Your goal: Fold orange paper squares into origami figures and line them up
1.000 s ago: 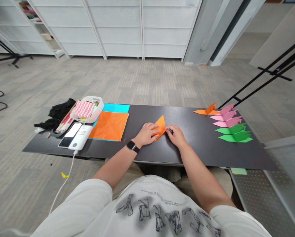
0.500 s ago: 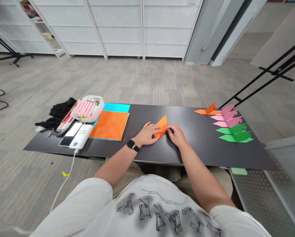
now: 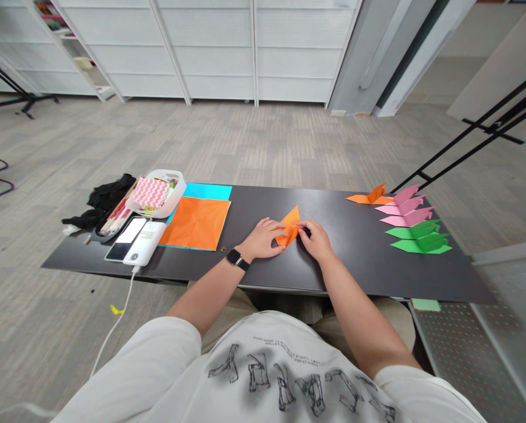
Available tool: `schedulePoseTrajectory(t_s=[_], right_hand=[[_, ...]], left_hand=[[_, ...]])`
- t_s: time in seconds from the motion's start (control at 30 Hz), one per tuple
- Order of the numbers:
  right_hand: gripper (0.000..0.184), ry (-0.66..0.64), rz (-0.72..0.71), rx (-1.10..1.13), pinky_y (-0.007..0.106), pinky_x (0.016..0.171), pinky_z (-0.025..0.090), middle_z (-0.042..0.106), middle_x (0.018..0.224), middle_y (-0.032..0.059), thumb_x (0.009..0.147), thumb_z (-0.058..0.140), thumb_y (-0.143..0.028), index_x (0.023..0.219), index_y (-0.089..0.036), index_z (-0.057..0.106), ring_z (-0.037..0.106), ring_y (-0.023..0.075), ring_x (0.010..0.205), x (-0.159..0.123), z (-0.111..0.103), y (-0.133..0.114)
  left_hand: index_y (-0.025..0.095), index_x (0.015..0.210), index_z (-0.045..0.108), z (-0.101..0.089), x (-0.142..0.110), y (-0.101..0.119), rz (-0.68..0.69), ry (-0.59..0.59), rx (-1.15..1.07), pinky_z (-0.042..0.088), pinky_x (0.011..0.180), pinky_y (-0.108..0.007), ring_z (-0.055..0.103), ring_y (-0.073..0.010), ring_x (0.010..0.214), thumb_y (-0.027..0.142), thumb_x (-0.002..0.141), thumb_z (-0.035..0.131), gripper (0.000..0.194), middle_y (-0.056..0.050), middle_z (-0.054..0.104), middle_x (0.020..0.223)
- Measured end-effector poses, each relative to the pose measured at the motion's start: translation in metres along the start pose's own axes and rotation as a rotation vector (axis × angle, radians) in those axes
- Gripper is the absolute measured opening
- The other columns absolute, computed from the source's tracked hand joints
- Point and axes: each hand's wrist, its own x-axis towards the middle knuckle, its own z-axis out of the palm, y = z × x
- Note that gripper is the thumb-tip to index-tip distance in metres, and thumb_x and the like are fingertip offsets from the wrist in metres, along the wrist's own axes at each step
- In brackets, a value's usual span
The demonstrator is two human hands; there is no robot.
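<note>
A folded piece of orange paper lies on the dark table, its pointed tip toward the far side. My left hand, with a black watch on the wrist, holds the paper's left side, fingers and thumb apart over it. At the right edge, my right hand pinches the paper between thumb and index finger. The fingers cover part of the lower folds.
Left of my hands lie orange sheets over blue ones, a phone, a white power bank with its cable, and a white basket. Folded orange, pink and green paper figures line the right.
The folded paper has shifted slightly right and turned a little, and its right side has opened somewhat under my right fingers. Both hands stay at the paper.
</note>
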Motion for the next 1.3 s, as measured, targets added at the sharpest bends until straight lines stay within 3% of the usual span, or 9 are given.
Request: schedulePoseTrajectory(t_s=[0.2, 0.37, 0.9, 1.13, 1.3], right_hand=[[0.02, 0.007, 0.024, -0.021, 0.049, 0.1, 0.055, 0.077, 0.103, 0.0073, 0.096, 0.059, -0.024, 0.11, -0.027, 0.072, 0.07, 0.0292, 0.102, 0.001, 0.004, 0.001], [0.019, 0.016, 0.024, -0.061, 0.05, 0.099, 0.055, 0.077, 0.103, 0.0075, 0.095, 0.06, -0.022, 0.108, -0.027, 0.073, 0.069, 0.0297, 0.102, 0.002, 0.008, 0.002], [0.019, -0.004, 0.021, -0.094, 0.052, 0.098, 0.055, 0.077, 0.102, 0.0076, 0.094, 0.061, -0.02, 0.108, -0.027, 0.073, 0.069, 0.0312, 0.101, 0.003, 0.008, 0.002], [0.021, -0.021, 0.037, -0.115, 0.051, 0.101, 0.053, 0.077, 0.104, 0.0083, 0.095, 0.063, -0.019, 0.111, -0.027, 0.074, 0.068, 0.0314, 0.104, 0.003, 0.009, 0.003], [0.02, -0.033, 0.046, -0.201, 0.048, 0.103, 0.052, 0.074, 0.113, 0.0098, 0.097, 0.063, -0.022, 0.113, -0.025, 0.075, 0.066, 0.0306, 0.11, 0.002, 0.008, 0.001]], left_hand=[[0.031, 0.115, 0.08, 0.001, 0.003, 0.001, -0.025, 0.0, -0.006, 0.029, 0.132, -0.056, 0.061, -0.0242, 0.136, 0.041, 0.105, 0.06, 0.025, -0.004, 0.07, 0.143], [0.032, 0.109, 0.082, 0.004, 0.006, 0.001, -0.057, -0.005, 0.011, 0.028, 0.132, -0.057, 0.06, -0.0261, 0.135, 0.046, 0.101, 0.068, 0.021, -0.003, 0.072, 0.142], [0.032, 0.113, 0.081, 0.01, 0.004, -0.006, -0.048, -0.009, -0.002, 0.025, 0.133, -0.056, 0.06, -0.0264, 0.137, 0.043, 0.096, 0.074, 0.021, -0.003, 0.069, 0.145], [0.034, 0.145, 0.069, 0.007, 0.004, -0.003, -0.015, -0.001, 0.004, 0.025, 0.133, -0.056, 0.058, -0.0277, 0.137, 0.045, 0.097, 0.073, 0.049, -0.006, 0.069, 0.145], [0.035, 0.13, 0.08, 0.01, 0.002, -0.005, 0.008, 0.011, 0.051, 0.028, 0.132, -0.058, 0.057, -0.0294, 0.137, 0.046, 0.099, 0.071, 0.034, -0.006, 0.068, 0.145]])
